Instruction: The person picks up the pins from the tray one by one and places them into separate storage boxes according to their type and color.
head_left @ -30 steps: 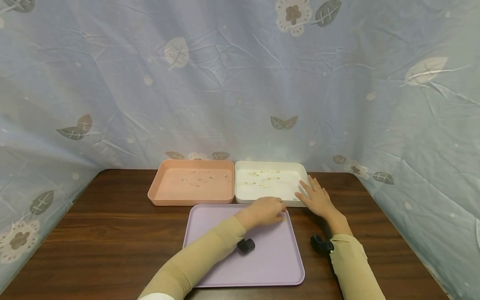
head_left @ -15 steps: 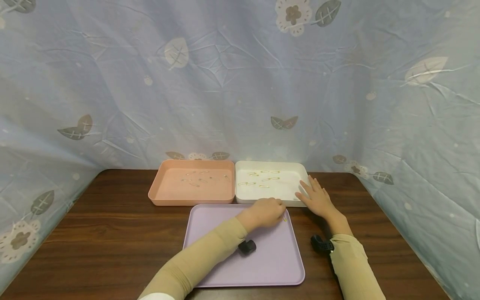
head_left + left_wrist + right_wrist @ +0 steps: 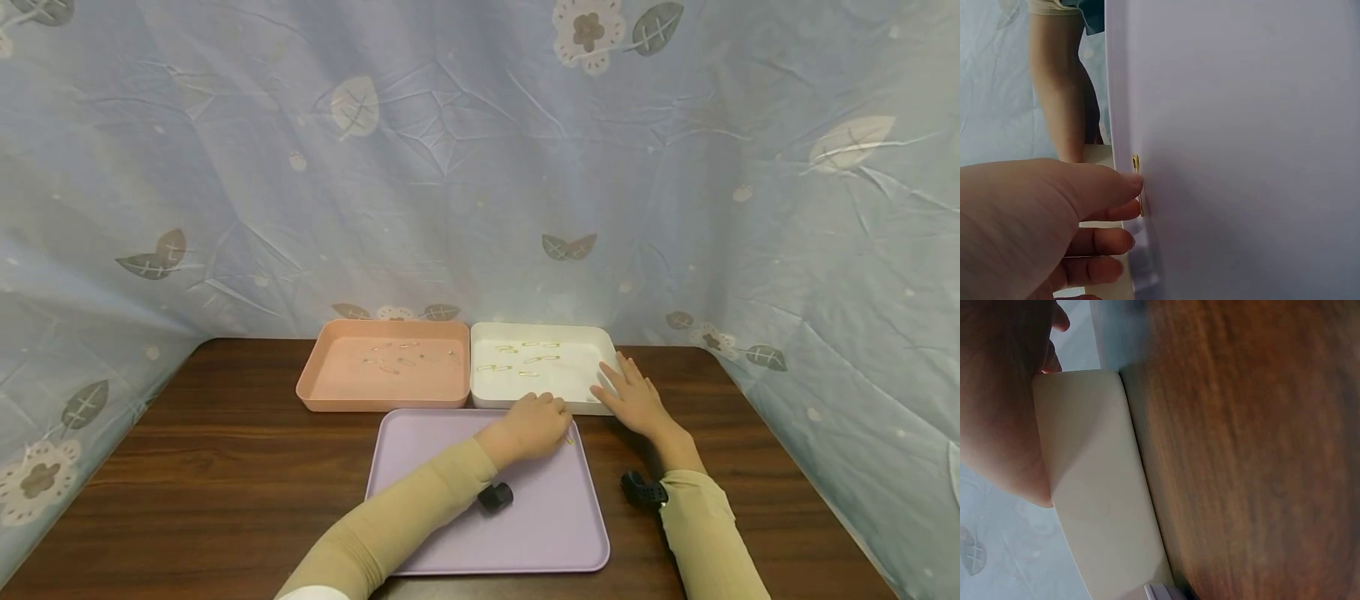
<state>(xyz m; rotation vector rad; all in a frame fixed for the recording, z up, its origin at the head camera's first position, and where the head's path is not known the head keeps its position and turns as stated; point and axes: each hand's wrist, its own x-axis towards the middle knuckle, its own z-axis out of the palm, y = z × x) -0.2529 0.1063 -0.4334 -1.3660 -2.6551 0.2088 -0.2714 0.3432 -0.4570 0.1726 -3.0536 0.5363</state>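
Observation:
My left hand (image 3: pixel 528 427) is over the upper right corner of the lilac tray (image 3: pixel 543 525). In the left wrist view, its thumb and index finger pinch a gold safety pin (image 3: pixel 1136 162) at the tray's raised edge; the thumb hides the pin's middle. My right hand (image 3: pixel 637 404) rests on the right front corner of the white tray (image 3: pixel 577 387), fingers spread and holding nothing. Several gold safety pins (image 3: pixel 542 359) lie in that white tray. To its left, the pink tray (image 3: pixel 337 379) has several silver safety pins (image 3: pixel 406 362).
All three trays sit on a dark wooden table (image 3: pixel 225 467). A patterned fabric curtain (image 3: pixel 450 208) hangs behind and along both sides. Black wrist cameras (image 3: pixel 495 497) are strapped to both arms.
My left hand has shifted very slightly while the gold safety pin in its fingers tilts a little. My right hand stays put on the white tray's corner.

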